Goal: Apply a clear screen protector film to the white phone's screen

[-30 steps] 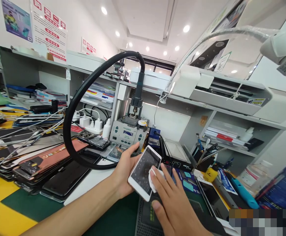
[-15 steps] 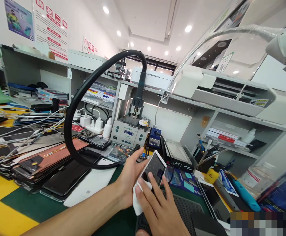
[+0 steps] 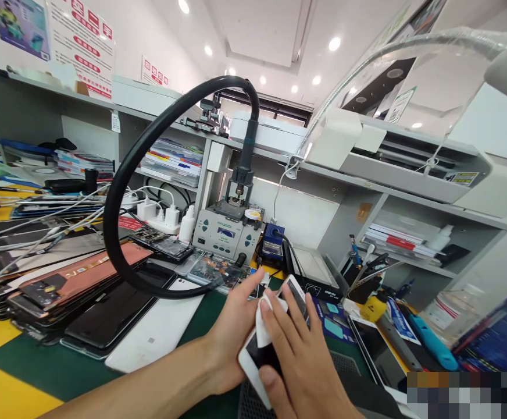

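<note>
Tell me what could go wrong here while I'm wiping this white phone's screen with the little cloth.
The white smartphone is held in the air by the left hand alone while the right hand presses the small white cloth on its glass; a hard push could make it slip onto the green mat. The thick black hose loops close beside the left wrist, so a wide stroke might snag it. Loose phone screens are stacked near the left forearm and could be knocked.

Both arms show bare, with no sleeve in view. The left hand (image 3: 231, 331) and right hand (image 3: 299, 361) wear no gloves, rings or watch. Fingernails are short and plain; the left forearm is bare along its whole visible length.
</note>
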Motion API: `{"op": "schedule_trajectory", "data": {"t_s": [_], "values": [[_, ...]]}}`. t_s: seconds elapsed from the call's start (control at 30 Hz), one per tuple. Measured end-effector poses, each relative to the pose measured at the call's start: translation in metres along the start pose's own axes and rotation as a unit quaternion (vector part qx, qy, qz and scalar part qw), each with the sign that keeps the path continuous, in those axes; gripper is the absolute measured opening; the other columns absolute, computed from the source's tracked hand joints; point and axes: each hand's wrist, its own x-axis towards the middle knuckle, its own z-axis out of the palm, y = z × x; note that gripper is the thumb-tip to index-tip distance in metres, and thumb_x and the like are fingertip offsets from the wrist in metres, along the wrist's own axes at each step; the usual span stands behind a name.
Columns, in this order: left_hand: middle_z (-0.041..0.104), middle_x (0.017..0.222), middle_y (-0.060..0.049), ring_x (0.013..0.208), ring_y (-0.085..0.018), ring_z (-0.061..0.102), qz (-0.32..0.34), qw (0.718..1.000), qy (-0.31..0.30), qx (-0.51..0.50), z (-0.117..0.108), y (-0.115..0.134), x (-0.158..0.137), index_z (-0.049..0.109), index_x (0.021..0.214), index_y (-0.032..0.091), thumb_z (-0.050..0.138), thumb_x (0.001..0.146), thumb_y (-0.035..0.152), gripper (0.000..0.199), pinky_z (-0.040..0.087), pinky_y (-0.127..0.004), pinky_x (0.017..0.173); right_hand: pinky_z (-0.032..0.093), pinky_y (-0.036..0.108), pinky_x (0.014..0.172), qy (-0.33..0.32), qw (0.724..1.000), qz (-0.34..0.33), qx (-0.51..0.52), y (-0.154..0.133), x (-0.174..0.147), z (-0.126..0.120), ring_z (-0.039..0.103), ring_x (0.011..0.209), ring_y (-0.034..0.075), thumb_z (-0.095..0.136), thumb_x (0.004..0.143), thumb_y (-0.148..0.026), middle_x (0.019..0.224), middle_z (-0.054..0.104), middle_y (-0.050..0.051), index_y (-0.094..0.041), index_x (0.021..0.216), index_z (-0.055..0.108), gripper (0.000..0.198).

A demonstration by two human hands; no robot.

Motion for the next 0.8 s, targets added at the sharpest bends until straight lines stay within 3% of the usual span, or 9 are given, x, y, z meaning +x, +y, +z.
{"op": "schedule_trajectory", "data": {"t_s": [0.13,0.27,0.5,0.8], "values": [[0.076,0.092,-0.011,0.085,-0.031,0.074,-0.004,0.999,-0.025,0.030,0.005,0.000,-0.002,0.067,0.120,0.013,0.052,0.095,0.062,0.057,0.054,-0.036,0.079,0.008,0.065,0.120,-0.038,0.996,0.079,0.026,0.017,-0.003,-0.008,0.008,0.156,0.036,0.034,0.104,-0.031,0.169,0.023,0.011,-0.012,0.162,0.014,0.065],[0.075,0.092,-0.011,0.086,-0.031,0.073,-0.011,0.999,-0.024,0.044,0.006,0.002,-0.002,0.067,0.121,0.016,0.049,0.097,0.060,0.054,0.055,-0.038,0.076,0.016,0.064,0.120,-0.044,0.990,0.127,0.037,0.029,-0.009,-0.006,0.011,0.156,0.033,0.030,0.106,-0.029,0.169,0.023,0.008,-0.020,0.164,0.007,0.062],[0.073,0.098,-0.014,0.085,-0.033,0.072,-0.007,0.996,-0.075,0.041,0.001,0.014,-0.002,0.063,0.124,0.018,0.051,0.094,0.065,0.058,0.057,-0.044,0.073,0.020,0.063,0.121,-0.054,0.985,0.153,0.059,0.038,-0.015,-0.005,0.012,0.156,0.030,0.028,0.108,-0.030,0.170,0.021,0.003,-0.026,0.164,0.005,0.060],[0.073,0.104,-0.016,0.089,-0.033,0.072,0.032,0.998,-0.051,0.031,0.001,0.027,-0.003,0.062,0.123,0.016,0.054,0.094,0.060,0.054,0.057,-0.047,0.080,0.025,0.064,0.120,-0.055,0.985,0.158,0.042,0.043,-0.021,-0.005,0.016,0.155,0.031,0.031,0.107,-0.030,0.168,0.027,0.005,-0.026,0.164,0.008,0.061]]}}
